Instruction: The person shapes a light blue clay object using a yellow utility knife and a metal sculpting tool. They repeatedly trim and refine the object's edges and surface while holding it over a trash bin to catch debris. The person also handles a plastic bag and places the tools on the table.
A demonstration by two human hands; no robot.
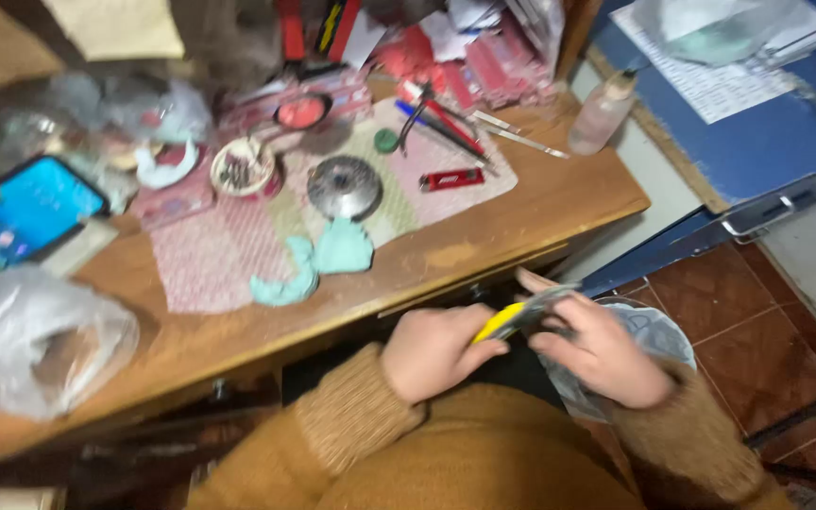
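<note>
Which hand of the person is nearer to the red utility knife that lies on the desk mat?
Left. The left hand is below the desk edge, almost straight under the red utility knife. The right hand is at the same height but further to the side, holding a yellow-handled tool with the left.

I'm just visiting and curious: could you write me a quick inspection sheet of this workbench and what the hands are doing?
Surface: wooden desk, partly covered by a pink mat.
Job's things: yellow-handled tool gripped by the left hand; right hand touches its blade end over a clear bag.
Clutter: two pale green casts, metal disc, small bowl, red cutter, pens, bottle, lit phone, plastic bag.
Grippers: both hands closed around the tool.
Cables: nothing seen.
Surroundings: blue case with papers, red tiled floor.
</note>
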